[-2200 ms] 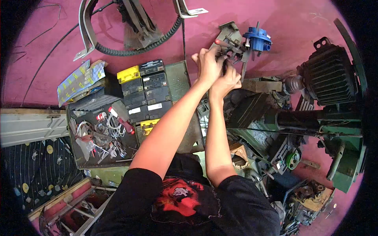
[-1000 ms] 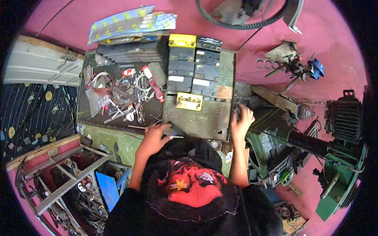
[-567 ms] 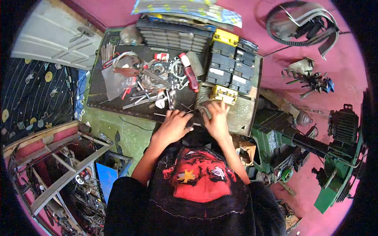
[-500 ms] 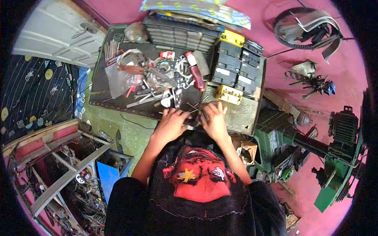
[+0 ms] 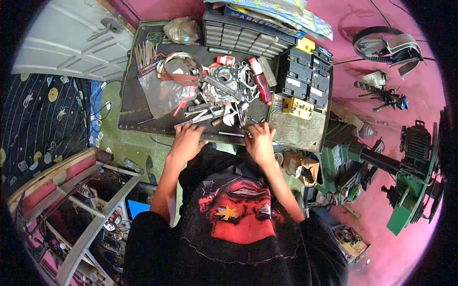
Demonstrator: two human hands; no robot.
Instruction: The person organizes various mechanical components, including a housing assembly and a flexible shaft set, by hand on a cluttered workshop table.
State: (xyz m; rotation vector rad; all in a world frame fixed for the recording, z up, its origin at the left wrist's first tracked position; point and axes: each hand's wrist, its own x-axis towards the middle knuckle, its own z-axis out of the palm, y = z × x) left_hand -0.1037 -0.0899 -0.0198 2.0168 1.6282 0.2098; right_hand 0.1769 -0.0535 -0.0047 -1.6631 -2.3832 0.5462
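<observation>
My left hand (image 5: 187, 143) rests at the front edge of the dark workbench (image 5: 138, 125). Its fingers lie forward by the ends of several wrenches (image 5: 205, 115), thumb apart, with nothing visible in it. Closer to the middle of the edge, my right hand (image 5: 260, 143) has its fingers curled. A thin light rod (image 5: 231, 134) sticks out from its left side, and a small blue tip shows on its right; whether they are one piece is hidden. Metal rings and gaskets (image 5: 222, 81) lie in a heap beyond, beside a red bottle (image 5: 262, 88).
Batteries (image 5: 298, 76) and a yellow battery (image 5: 298, 108) stand at the right of the bench. A drawer cabinet (image 5: 243, 38) is at the back. A green machine (image 5: 405, 205) stands right; a metal frame (image 5: 86, 205) holds parts at lower left.
My hands have moved apart, the left one shifting left along the bench edge. The light rod now shows at my right hand. The view has shifted, so the bench sits further right.
</observation>
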